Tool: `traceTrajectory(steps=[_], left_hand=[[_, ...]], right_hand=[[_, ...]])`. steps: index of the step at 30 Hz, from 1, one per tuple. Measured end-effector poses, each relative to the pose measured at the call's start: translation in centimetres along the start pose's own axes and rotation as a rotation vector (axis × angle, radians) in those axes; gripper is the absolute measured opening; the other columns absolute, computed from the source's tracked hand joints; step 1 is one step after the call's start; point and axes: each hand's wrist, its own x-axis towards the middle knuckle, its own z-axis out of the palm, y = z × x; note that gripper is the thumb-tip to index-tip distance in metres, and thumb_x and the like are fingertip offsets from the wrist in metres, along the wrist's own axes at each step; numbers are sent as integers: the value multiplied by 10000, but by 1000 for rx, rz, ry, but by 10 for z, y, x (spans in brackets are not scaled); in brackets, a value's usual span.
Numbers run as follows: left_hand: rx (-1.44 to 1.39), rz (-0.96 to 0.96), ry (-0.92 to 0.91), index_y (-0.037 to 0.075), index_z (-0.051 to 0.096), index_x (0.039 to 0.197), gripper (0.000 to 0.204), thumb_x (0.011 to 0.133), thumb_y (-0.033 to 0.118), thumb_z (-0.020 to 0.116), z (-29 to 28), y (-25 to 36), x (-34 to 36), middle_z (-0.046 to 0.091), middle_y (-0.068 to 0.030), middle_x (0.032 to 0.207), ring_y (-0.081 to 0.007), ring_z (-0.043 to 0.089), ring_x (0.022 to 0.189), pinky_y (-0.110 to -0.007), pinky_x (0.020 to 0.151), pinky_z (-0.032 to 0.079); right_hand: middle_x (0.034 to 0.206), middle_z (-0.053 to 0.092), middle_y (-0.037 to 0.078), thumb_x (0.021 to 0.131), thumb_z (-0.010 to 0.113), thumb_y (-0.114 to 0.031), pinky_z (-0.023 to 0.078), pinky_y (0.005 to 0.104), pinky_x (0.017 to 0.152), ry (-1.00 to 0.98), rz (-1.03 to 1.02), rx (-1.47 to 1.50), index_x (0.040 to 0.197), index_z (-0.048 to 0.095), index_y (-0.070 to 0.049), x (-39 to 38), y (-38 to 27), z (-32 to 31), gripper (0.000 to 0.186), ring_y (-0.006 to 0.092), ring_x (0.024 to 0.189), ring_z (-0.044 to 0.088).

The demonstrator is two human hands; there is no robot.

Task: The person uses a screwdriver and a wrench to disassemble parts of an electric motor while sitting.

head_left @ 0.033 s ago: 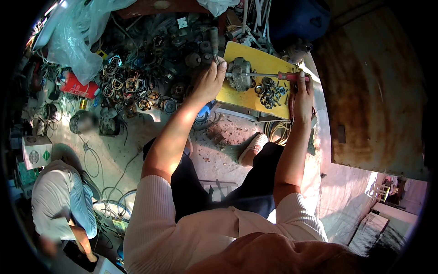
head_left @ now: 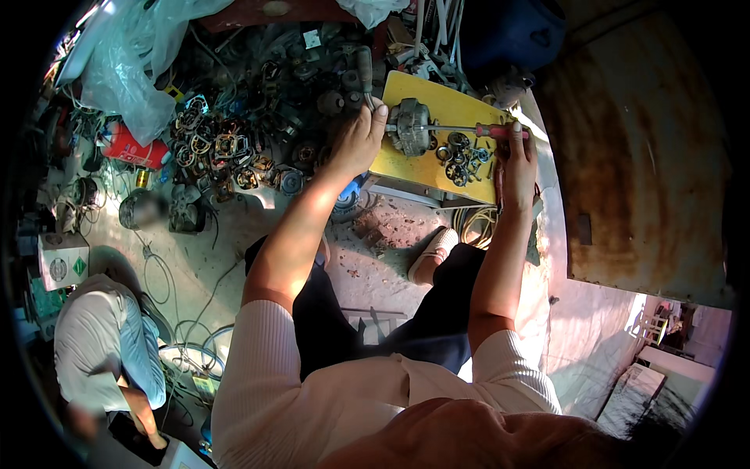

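On a yellow board [head_left: 406,164] sits a round grey metal motor housing [head_left: 410,125]. My left hand [head_left: 359,141] is closed on a grey-green-handled tool [head_left: 365,74], held upright at the housing's left side. My right hand [head_left: 517,168] grips a red-handled screwdriver [head_left: 491,130]; its long shaft runs horizontally to the housing's right face, where the tip's exact contact cannot be made out. Several small rings, bolts and dark fittings [head_left: 461,160] lie on the board between the housing and my right hand.
A heap of motor parts [head_left: 226,141], plastic sheeting [head_left: 133,78] and a red container [head_left: 133,148] fill the left. A blue barrel [head_left: 516,31] and rusty panel [head_left: 641,187] stand right. Another person [head_left: 109,344] bends low at left among loose cables [head_left: 191,352].
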Motion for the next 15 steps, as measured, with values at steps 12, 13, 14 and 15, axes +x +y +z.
traceTrajectory(steps=[12, 13, 14, 15], left_hand=[[142, -92, -16, 29, 408, 1201, 436, 989, 402, 331, 0, 20, -14, 589, -244, 1044, -449, 538, 968, -471, 802, 427], [184, -65, 38, 32, 402, 1178, 401, 990, 380, 337, 4, 19, -16, 607, -238, 981, -444, 563, 901, -483, 749, 438], [226, -38, 92, 34, 397, 1155, 367, 991, 358, 344, 7, 18, -18, 625, -231, 919, -440, 589, 835, -496, 697, 450], [179, -72, 102, 35, 387, 1165, 370, 992, 358, 339, 9, 22, -21, 625, -233, 928, -443, 588, 842, -495, 705, 452]], right_hand=[[833, 624, 34, 869, 675, -249, 452, 202, 585, 141, -84, 177, 963, 538, -44, 5, 13, -2, 264, 92, 693, 608], [826, 617, 35, 867, 679, -243, 451, 199, 578, 150, -93, 181, 959, 534, -41, 5, 15, -2, 265, 93, 692, 607], [819, 611, 35, 864, 683, -237, 451, 196, 570, 159, -103, 185, 954, 529, -39, 5, 17, -2, 267, 93, 691, 606], [811, 605, 35, 861, 686, -231, 450, 193, 563, 170, -110, 189, 949, 525, -36, 4, 19, -3, 269, 93, 689, 605]])
